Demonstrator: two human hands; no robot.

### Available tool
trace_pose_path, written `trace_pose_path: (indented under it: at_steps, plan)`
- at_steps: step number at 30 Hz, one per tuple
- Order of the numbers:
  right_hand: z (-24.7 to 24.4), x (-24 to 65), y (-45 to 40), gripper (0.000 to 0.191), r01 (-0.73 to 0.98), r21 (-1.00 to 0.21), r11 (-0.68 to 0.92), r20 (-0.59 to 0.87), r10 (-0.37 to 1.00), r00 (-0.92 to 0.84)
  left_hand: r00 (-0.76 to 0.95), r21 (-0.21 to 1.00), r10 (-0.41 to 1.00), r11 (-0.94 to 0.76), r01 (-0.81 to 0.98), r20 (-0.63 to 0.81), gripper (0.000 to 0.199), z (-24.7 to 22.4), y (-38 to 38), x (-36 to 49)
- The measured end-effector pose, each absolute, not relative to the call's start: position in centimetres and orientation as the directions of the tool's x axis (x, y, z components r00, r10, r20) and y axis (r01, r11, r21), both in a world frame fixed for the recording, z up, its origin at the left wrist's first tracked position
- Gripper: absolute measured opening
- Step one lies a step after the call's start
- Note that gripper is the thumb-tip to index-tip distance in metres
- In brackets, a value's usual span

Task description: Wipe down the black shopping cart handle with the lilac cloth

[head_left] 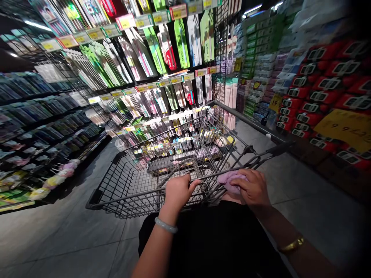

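A dark wire shopping cart (124, 200) stands sideways in front of me. My left hand (179, 191) is wrapped round the top rail of its near side. My right hand (252, 187) is closed on a bunched lilac cloth (232, 179), pressed against the cart's side rail. Where that cloth meets the wire, the fingertips are partly hidden. Through the mesh of the basket, the wire bottom shows, with the floor below.
Ahead stands a display rack (139, 83) of hanging toothbrush-like packs with price tags. Stacked red packages (315, 85) and a yellow price sign (348, 127) line the right. Dark shelves (43, 116) run along the left, beside grey tiled floor (78, 227).
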State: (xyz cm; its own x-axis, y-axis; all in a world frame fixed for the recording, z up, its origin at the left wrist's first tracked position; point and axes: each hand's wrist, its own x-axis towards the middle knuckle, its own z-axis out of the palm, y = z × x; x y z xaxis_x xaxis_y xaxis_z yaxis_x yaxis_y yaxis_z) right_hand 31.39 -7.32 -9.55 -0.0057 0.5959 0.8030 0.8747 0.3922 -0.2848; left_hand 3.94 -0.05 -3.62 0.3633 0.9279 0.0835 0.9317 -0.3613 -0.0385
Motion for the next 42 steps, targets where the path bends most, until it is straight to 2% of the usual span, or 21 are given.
trace_pose_path:
  at_steps: [3,6,16,21,26,28,31,34,37,42]
  plan:
    - [-7.2,32.7,-7.2,0.019,0.89,-0.206,0.407,0.872,0.489,-0.022,0.383,-0.052,0.921,-0.38,0.924,0.072,0.073,-3.7,-0.1,3.3]
    - [-6.4,33.0,-7.1,0.017,0.908,-0.221,0.356,0.904,0.424,0.054,0.379,-0.063,0.923,-0.375,0.925,0.064,0.073,-3.5,-0.4,2.7]
    - [-7.3,30.7,-7.6,0.017,0.894,-0.249,0.373,0.897,0.436,0.069,0.36,-0.058,0.933,-0.358,0.932,0.025,0.068,-3.5,-1.9,1.2]
    - [-6.9,28.6,-7.8,0.015,0.911,-0.244,0.334,0.918,0.383,0.105,0.344,-0.063,0.938,-0.341,0.938,0.048,0.065,-3.5,-2.1,1.0]
    - [-4.8,29.9,-9.1,0.012,0.906,-0.175,0.385,0.886,0.462,-0.025,0.416,0.025,0.909,-0.417,0.909,0.022,0.061,-2.8,-2.1,0.2]
    - [-3.8,31.1,-9.6,0.016,0.923,-0.185,0.338,0.895,0.446,0.017,0.456,0.075,0.89,-0.456,0.887,0.017,0.06,-2.1,-2.1,0.3]
    - [-3.7,31.4,-9.8,0.02,0.932,-0.253,0.259,0.911,0.388,0.139,0.5,0.101,0.861,-0.508,0.855,0.097,0.061,-0.8,-2.0,2.3]
    - [-4.8,30.5,-9.6,0.024,0.909,-0.247,0.337,0.893,0.443,0.079,0.567,0.161,0.804,-0.592,0.789,0.179,0.059,0.3,-1.5,6.0]
    - [-5.2,31.1,-9.5,0.024,0.902,-0.254,0.35,0.873,0.484,0.058,0.636,0.238,0.764,-0.641,0.73,0.108,0.062,0.4,-0.4,9.2]
    - [-6.0,33.0,-9.1,0.027,0.9,-0.359,0.248,0.888,0.389,0.246,0.662,0.173,0.737,-0.64,0.748,-0.138,0.084,-0.8,1.0,10.6]
